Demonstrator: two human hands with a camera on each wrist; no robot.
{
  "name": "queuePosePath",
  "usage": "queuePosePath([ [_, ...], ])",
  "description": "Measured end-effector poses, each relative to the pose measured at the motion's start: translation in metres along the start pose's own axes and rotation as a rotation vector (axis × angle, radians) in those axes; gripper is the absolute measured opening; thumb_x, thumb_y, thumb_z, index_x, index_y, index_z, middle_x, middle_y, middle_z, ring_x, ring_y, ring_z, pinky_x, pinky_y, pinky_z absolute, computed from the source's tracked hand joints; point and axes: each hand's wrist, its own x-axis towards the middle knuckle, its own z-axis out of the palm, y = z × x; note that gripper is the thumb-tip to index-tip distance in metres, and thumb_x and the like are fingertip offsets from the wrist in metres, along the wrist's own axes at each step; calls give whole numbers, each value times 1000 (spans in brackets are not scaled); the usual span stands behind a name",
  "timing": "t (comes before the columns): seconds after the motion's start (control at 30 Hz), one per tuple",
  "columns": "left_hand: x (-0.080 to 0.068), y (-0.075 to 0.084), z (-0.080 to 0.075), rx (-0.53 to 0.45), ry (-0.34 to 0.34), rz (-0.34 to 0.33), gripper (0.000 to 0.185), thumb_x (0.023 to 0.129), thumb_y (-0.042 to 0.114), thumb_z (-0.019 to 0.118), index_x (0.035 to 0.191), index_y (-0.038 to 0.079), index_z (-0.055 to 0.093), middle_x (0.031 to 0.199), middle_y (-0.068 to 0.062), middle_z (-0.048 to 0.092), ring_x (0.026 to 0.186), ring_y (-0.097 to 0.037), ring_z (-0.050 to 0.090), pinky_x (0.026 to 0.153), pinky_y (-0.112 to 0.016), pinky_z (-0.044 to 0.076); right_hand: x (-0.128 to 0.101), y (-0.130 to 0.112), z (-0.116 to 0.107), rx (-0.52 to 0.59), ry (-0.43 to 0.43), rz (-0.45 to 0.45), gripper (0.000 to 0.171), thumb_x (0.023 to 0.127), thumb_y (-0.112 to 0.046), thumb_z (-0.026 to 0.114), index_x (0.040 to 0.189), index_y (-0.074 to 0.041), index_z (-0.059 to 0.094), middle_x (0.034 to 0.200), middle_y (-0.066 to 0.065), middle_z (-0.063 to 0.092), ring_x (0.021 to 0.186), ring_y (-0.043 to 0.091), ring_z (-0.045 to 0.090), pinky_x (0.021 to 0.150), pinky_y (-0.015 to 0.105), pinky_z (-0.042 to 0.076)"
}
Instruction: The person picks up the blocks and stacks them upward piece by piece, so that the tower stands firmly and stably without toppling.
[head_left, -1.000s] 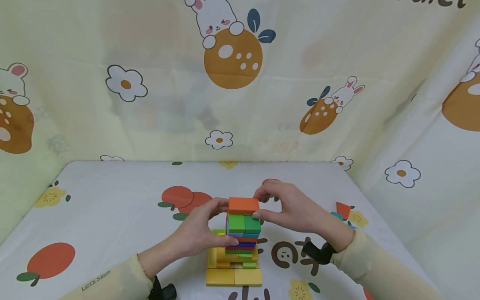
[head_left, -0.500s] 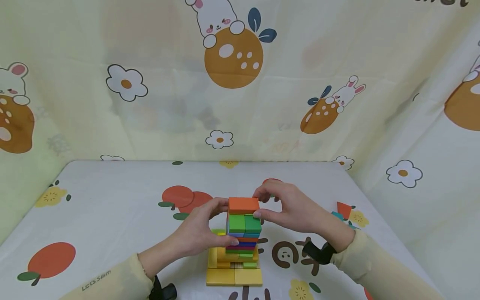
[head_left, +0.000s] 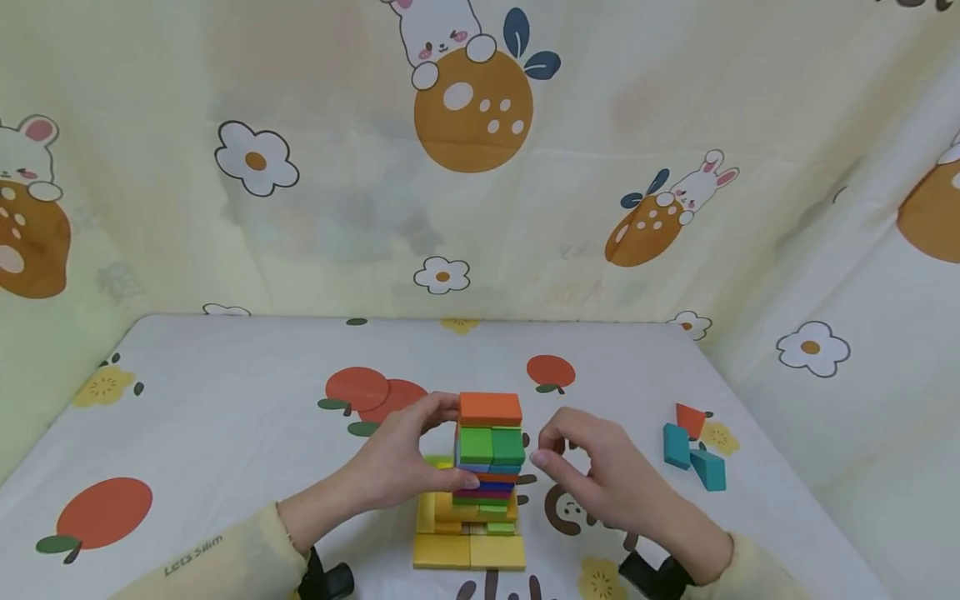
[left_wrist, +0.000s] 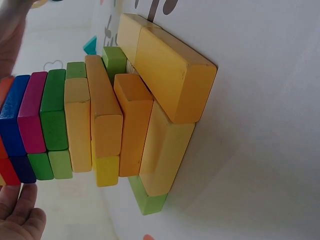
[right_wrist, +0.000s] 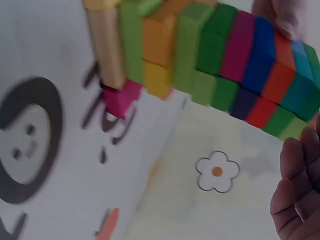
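A tall tower of coloured wooden blocks (head_left: pixel 476 446) stands near the front of the table, with an orange block (head_left: pixel 491 409) lying across its top. Wide yellow blocks (head_left: pixel 442 552) form its base. My left hand (head_left: pixel 408 458) holds the tower's upper part from the left, thumb on the near face and fingers reaching behind. To the tower's right, my right hand (head_left: pixel 600 471) hovers with fingers loosely curled and nothing in them. In the left wrist view, stacked layers such as a magenta block (left_wrist: pixel 33 112) show from the side; the tower's top is out of that view.
Two teal blocks (head_left: pixel 676 446) and a red-orange block (head_left: pixel 690 421) lie at the right of the table. A magenta block (right_wrist: pixel 121 99) shows beyond the tower base in the right wrist view. A printed curtain (head_left: pixel 337 200) hangs behind the table.
My right hand has let go of the orange top block and drawn away right and down. The left hand keeps its place on the tower. The loose blocks at right are more visible.
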Motion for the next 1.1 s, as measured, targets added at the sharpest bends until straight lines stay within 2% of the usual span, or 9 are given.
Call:
queuePosePath([
  [0.23,-2,3,-1,3,4,-2,73,79,28,90,139,11,54,132,-4,68,138,-36,54,115,-61,40,-10,-4,19,2,-64,35,14,98,-15,68,91,-24,61,87,-16,58,82,-1,53,67,21,55],
  [0.63,-2,0,-1,-1,-3,41,72,79,27,90,139,10,54,131,-3,69,136,-34,55,116,-61,38,-6,-9,21,-7,-97,52,14,101,-20,66,88,-22,60,84,-13,57,82,1,52,64,19,55],
  [0.87,-2,1,-1,2,-4,35,72,79,27,90,139,10,54,130,-4,69,136,-34,55,116,-62,38,-6,-9,21,-6,-83,44,14,100,-19,66,88,-22,61,85,-13,58,82,0,53,66,19,55],
  [1.0,-1,2,-1,-1,-1,19,73,78,27,91,139,11,54,130,-2,69,136,-34,55,116,-62,38,-9,-2,16,-63,-44,25,14,99,-15,67,88,-22,62,84,-16,57,81,-1,52,68,20,53],
  [1.1,-1,1,0,-7,-2,6,73,77,27,91,139,12,54,130,-1,69,137,-33,55,116,-61,39,-13,12,5,-135,12,30,13,98,-10,67,91,-20,64,83,-16,59,79,-2,52,69,22,52],
])
